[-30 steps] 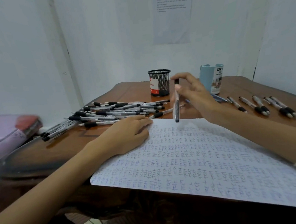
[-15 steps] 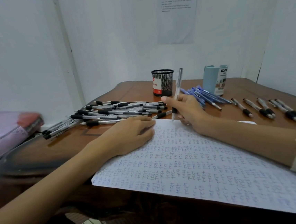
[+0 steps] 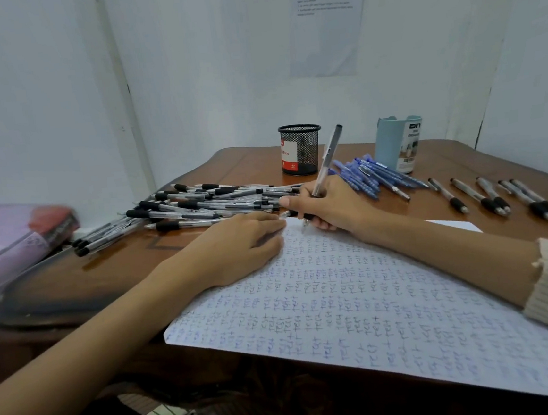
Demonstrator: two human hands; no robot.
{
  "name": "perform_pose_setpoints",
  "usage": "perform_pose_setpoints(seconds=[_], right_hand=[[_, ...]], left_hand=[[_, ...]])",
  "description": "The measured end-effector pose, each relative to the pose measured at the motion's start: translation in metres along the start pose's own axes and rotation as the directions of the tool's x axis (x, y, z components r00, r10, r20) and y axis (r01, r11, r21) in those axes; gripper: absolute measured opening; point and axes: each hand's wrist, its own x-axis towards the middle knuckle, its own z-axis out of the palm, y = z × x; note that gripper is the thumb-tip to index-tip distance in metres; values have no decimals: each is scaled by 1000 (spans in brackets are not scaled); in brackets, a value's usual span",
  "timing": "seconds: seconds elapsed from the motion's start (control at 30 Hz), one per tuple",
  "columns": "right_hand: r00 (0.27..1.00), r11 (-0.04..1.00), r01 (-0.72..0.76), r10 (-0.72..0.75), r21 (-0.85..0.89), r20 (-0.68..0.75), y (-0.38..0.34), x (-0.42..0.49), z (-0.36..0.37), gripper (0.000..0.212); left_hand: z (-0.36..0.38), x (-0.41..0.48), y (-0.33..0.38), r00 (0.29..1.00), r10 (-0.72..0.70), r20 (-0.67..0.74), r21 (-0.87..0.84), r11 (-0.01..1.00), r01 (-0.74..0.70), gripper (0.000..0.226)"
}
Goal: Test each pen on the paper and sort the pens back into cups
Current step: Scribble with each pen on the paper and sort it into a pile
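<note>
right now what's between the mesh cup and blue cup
Head view: bare table between mesh cup and blue cup; the pen in the right hand crosses that gap nearer the camera.

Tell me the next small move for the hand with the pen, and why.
Probably draw a short test stroke. The right hand holds the pen tilted as for writing, with its tip at the far edge of the paper, and the left hand rests on that paper, seemingly steadying it.

"DIY" is printed on the blue cup [image 3: 392, 149], one o'clock; "Pens" is read on the label of the mesh cup [image 3: 305, 150], twelve o'clock.
</note>
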Motion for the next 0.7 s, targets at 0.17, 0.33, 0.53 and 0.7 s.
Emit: perform_pose_setpoints(seconds=[0.17,0.33,0.53,0.7], right_hand=[[997,999,48,-48,2,55,3,3,2,37],[997,996,69,-66,-55,39,5,5,2,37],[998,999,33,-34,19,45,5,5,2,36],[996,996,80,-78,-33,45,6,5,3,36]], left_hand=[[0,0,-1,1000,-2,-3,-3,1000,2,48],[1,1,-1,1000,-8,13,3,1000,8,48],[1,0,-1,1000,-8,2,5,1000,8,48],[0,0,0,1000,-8,7,7,1000,8,48]])
